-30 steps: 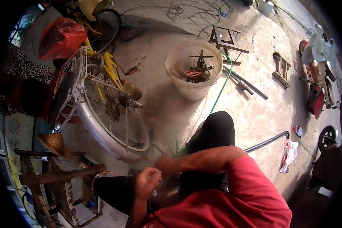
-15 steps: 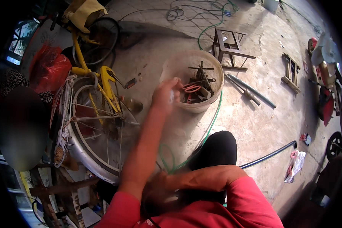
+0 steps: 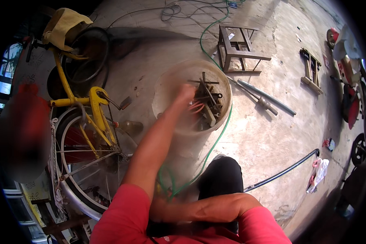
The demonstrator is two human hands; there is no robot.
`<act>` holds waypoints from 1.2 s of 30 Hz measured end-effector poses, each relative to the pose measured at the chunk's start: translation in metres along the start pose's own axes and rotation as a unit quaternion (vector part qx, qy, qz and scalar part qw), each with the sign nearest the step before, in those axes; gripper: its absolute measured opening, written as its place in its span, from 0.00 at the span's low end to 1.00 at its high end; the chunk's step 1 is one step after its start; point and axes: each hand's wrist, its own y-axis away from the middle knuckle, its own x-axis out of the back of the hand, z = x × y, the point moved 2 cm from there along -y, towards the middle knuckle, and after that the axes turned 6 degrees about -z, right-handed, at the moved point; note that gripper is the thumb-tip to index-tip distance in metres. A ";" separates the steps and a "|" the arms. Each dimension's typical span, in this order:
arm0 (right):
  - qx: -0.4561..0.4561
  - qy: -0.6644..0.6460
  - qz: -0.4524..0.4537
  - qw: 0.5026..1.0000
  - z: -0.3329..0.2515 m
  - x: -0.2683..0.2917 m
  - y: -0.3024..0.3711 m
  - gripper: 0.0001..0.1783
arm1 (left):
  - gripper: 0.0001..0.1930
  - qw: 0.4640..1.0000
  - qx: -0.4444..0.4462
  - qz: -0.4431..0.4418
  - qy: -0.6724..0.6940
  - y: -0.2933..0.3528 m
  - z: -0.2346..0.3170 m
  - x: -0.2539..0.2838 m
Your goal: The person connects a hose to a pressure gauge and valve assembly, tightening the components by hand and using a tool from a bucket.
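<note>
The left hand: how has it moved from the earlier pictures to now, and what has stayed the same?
The left hand went from near the body, forward and up, and now reaches into the white bucket among the metal tools; blur hides whether it grips anything. The right forearm stayed folded across the lap, its hand hidden. The bucket, the yellow bicycle and the green hose kept their places.

a second ago the left hand (image 3: 186, 92) was a loose fist low by the chest, well apart from the white bucket (image 3: 166, 91). half a second ago it was raised, near the bucket's left rim. now the arm is stretched out and the hand is inside the bucket, at the metal tools (image 3: 207, 101); whether the fingers touch them cannot be told. the right forearm (image 3: 207, 208) has dropped lower, further from the bucket.
</note>
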 end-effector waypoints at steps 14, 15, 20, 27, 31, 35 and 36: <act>0.024 -0.055 0.035 0.998 0.013 -0.001 0.012 0.19 | 0.14 0.990 0.057 -0.043 0.118 -0.089 -0.064 -0.023; 0.039 -0.046 0.022 0.998 0.004 -0.005 0.017 0.19 | 0.14 0.995 0.041 -0.050 0.081 -0.099 -0.102 0.005; 0.021 -0.050 0.010 0.998 0.012 0.025 0.035 0.18 | 0.14 0.978 0.120 -0.100 0.141 -0.066 -0.031 -0.009; 0.051 0.024 0.085 0.995 0.012 -0.010 0.001 0.14 | 0.17 0.979 -0.003 -0.172 0.106 -0.064 -0.063 0.013; 0.040 -0.016 0.056 0.998 0.022 -0.063 -0.084 0.14 | 0.19 0.973 -0.043 -0.226 0.017 -0.022 -0.020 0.023; 0.009 0.027 0.082 0.996 0.012 0.009 -0.009 0.13 | 0.19 0.964 0.011 -0.265 0.009 0.001 0.020 0.025; 0.013 0.026 0.080 0.996 0.010 0.006 -0.007 0.13 | 0.18 0.965 0.018 -0.262 0.002 -0.006 0.013 0.028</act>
